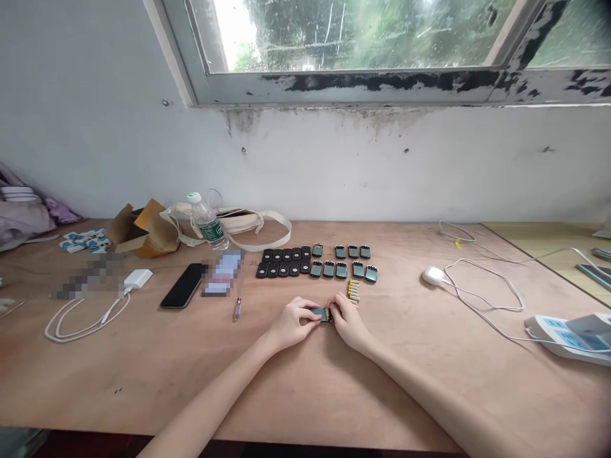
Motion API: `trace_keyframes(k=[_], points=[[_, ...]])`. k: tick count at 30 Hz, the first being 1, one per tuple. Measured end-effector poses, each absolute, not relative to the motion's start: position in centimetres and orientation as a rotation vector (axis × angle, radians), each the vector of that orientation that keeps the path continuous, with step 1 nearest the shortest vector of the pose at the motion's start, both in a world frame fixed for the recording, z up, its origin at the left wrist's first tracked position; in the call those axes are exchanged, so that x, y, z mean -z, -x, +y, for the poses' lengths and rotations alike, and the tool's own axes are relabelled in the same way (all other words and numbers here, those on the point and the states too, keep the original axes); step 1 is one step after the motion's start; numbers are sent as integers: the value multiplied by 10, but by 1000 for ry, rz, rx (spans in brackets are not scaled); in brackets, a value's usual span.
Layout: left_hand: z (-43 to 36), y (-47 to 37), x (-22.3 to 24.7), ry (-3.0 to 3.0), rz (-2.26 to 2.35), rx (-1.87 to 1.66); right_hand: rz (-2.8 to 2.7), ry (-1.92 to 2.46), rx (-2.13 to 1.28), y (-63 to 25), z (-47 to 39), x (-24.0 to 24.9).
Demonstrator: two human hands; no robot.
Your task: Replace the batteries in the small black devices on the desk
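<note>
Between my hands, just above or on the table, is a small electronic device with a grey screen (321, 313). My left hand (291, 323) pinches its left side between thumb and fingers. Closed fingertips of my right hand (350, 324) meet at its right end, where a bit of yellow shows; what they pinch is too small and covered to make out. Just beyond the right hand lies a column of yellow-and-silver batteries (353, 290), its near end partly hidden. Several similar screen units (329, 270) stand in two rows behind, beside two rows of black oval-cornered cases (283, 269).
Left of my hands lie a screwdriver (237, 309), a black phone (182, 287) and a lit phone (224, 270). Behind them are a water bottle (210, 229), a beige bag (241, 221) and an open cardboard box (147, 230). A white charger (433, 276) and power strip (548, 331) sit right.
</note>
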State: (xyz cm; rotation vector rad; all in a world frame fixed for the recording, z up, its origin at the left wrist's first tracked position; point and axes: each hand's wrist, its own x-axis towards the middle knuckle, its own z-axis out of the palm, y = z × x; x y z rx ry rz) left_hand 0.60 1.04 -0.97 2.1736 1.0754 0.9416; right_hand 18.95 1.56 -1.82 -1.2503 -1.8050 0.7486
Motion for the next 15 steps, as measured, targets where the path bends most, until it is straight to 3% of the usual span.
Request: trace_keyframes(k=[15], points=[[9,-4,10,-2163,1046,-928,-1710,1223,-767,-209,1,15]])
